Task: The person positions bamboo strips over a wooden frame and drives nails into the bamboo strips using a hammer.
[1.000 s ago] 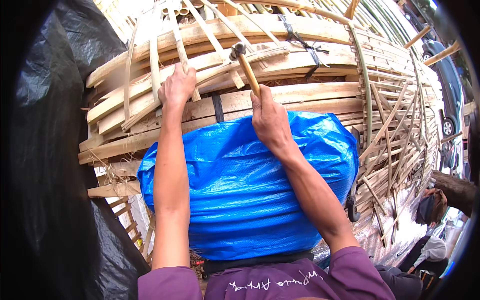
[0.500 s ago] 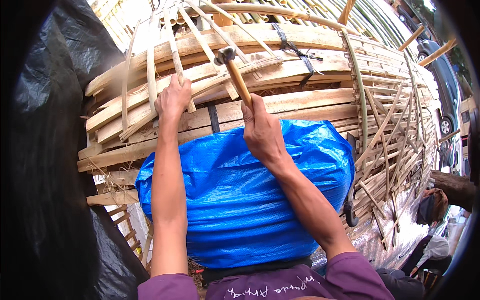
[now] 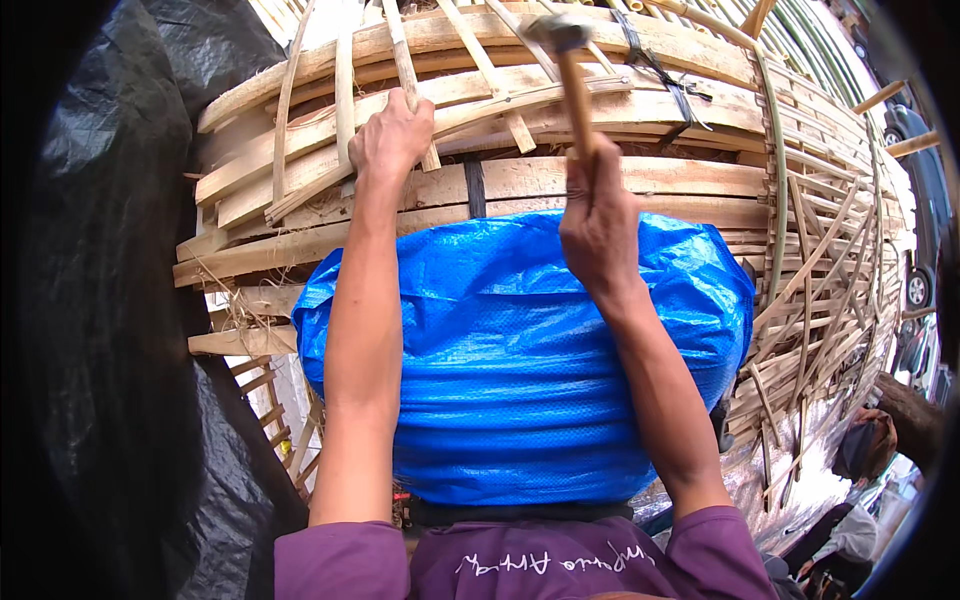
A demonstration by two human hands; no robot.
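My left hand [image 3: 392, 140] is closed round a thin wooden slat [image 3: 402, 50], near where it crosses a slanting strip [image 3: 560, 97]. More slats lie to either side, forming an open lattice over the stacked timber beams. In my right hand [image 3: 603, 215] is a hammer [image 3: 577, 95], gripped by its wooden handle. Its metal head is raised over the upper right of the lattice, slightly blurred and apart from my left hand. A blue woven plastic sheet [image 3: 520, 370] covers my lap beneath both forearms.
Long timber beams [image 3: 640, 180] run across in front, bound with black strapping [image 3: 475, 188]. Black plastic sheeting [image 3: 120, 300] hangs at left. Bamboo poles [image 3: 815, 70] lie at the far right, with a slatted bamboo panel [image 3: 810, 270] nearer. Another person [image 3: 850, 530] is at lower right, beyond the panel.
The hammer has moved right, away from my left hand, and its head is higher. My left hand keeps its hold on the slat. The whole view has shifted somewhat.
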